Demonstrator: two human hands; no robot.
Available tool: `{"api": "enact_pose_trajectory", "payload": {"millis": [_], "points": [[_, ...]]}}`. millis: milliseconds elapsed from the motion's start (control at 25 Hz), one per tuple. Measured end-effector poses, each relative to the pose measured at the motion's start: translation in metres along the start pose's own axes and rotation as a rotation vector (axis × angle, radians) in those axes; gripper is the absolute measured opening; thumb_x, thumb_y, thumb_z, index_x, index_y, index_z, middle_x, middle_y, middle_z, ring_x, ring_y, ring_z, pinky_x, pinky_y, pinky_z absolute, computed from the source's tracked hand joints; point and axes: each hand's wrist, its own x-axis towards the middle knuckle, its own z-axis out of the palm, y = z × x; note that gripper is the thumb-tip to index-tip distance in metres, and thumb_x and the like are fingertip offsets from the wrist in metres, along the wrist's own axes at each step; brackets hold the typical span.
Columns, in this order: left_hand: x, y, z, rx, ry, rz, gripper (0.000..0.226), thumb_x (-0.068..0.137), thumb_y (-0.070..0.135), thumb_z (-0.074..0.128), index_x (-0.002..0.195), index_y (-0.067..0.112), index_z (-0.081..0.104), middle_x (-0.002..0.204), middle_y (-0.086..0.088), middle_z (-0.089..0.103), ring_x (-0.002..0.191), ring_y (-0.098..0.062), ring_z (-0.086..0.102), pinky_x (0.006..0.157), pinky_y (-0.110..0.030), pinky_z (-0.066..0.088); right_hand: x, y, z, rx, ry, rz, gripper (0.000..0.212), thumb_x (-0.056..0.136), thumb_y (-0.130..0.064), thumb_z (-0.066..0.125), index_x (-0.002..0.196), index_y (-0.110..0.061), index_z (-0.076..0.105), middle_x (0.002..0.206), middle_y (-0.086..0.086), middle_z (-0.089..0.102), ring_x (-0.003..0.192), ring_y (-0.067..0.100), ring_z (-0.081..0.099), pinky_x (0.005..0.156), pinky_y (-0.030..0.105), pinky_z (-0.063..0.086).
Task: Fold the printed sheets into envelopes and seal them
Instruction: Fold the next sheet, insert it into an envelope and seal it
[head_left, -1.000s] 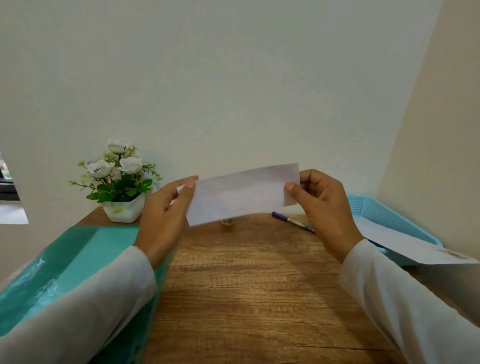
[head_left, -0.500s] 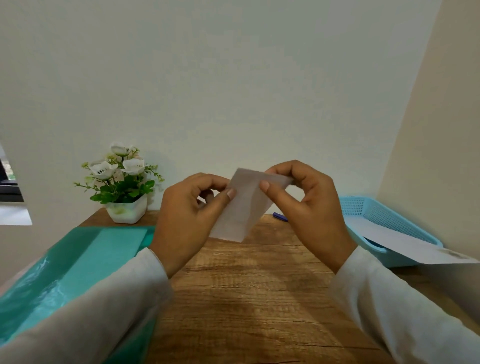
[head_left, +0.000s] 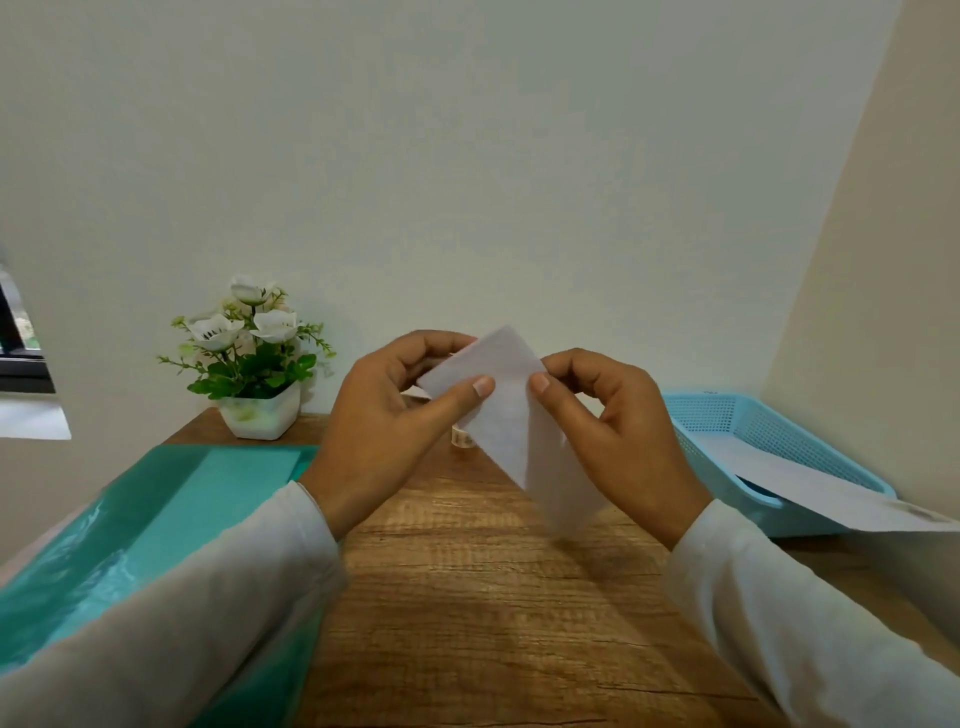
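- Grip is shared by both hands on the folded sheet (head_left: 511, 421): its left side is pinched by the left hand (head_left: 382, 431) and its right side by the right hand (head_left: 621, 441). Each thumb is laid on the near face, with the fingers curled behind.
- The sheet is held in the air above the wooden table (head_left: 483, 597), tilted, with its lower end hanging down to the right and blurred.
- A small roll (head_left: 462, 439) is seen on the table behind the sheet, mostly hidden.
- White sleeves (head_left: 208, 623) are worn on both arms.
- A teal folder (head_left: 156, 519) is laid at the table's left edge, and a potted plant (head_left: 254, 374) with white flowers is set behind it by the wall.
- A blue mesh basket (head_left: 727, 415) is placed at the right, and a loose white sheet (head_left: 810, 483) is laid across it, jutting over its near rim.
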Motion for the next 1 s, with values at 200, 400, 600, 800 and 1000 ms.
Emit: {"api": "enact_pose_trajectory", "payload": {"millis": [200, 400, 600, 800, 1000], "points": [[0.000, 0.009, 0.000, 0.088, -0.072, 0.050, 0.011, 0.091, 0.025, 0.070, 0.096, 0.020, 0.078, 0.091, 0.003, 0.076, 0.088, -0.018, 0.072, 0.071, -0.040, 0.061, -0.005, -0.004, 0.007, -0.074, -0.107, -0.081, 0.016, 0.104, -0.022, 0.059, 0.097, -0.020, 0.074, 0.090, -0.010, 0.072, 0.092, 0.012, 0.068, 0.068, 0.030, 0.056], [-0.001, 0.001, -0.001, 0.110, -0.099, 0.021, 0.013, 0.093, 0.025, 0.068, 0.091, 0.018, 0.078, 0.087, 0.002, 0.076, 0.085, -0.017, 0.071, 0.067, -0.030, 0.057, -0.007, 0.002, 0.010, -0.119, -0.167, -0.086, 0.020, 0.105, -0.024, 0.056, 0.095, -0.018, 0.072, 0.089, -0.006, 0.072, 0.087, 0.016, 0.068, 0.071, 0.047, 0.054], [0.001, -0.018, -0.007, -0.082, 0.066, -0.132, 0.014, 0.092, 0.024, 0.070, 0.093, 0.012, 0.078, 0.092, -0.009, 0.076, 0.092, -0.032, 0.070, 0.080, -0.044, 0.057, -0.007, 0.024, 0.005, -0.131, -0.182, -0.017, 0.021, 0.105, -0.023, 0.057, 0.090, -0.018, 0.071, 0.083, -0.007, 0.070, 0.080, 0.012, 0.066, 0.067, 0.029, 0.050], [0.005, -0.034, -0.017, -0.260, 0.214, -0.307, 0.014, 0.091, 0.020, 0.070, 0.097, 0.009, 0.076, 0.092, -0.008, 0.077, 0.083, -0.019, 0.071, 0.073, -0.035, 0.059, -0.007, 0.053, -0.009, -0.192, -0.202, 0.063, 0.021, 0.104, -0.027, 0.057, 0.088, -0.021, 0.071, 0.082, -0.004, 0.071, 0.080, 0.015, 0.067, 0.073, 0.041, 0.056], [0.003, -0.059, -0.027, -0.193, 0.201, -0.429, 0.015, 0.093, 0.022, 0.068, 0.096, 0.009, 0.075, 0.084, -0.004, 0.076, 0.077, -0.018, 0.071, 0.067, -0.031, 0.060, -0.007, 0.080, -0.019, -0.208, -0.175, 0.194, 0.019, 0.101, -0.029, 0.062, 0.086, -0.025, 0.072, 0.081, -0.003, 0.074, 0.080, 0.020, 0.070, 0.079, 0.050, 0.059]]}}
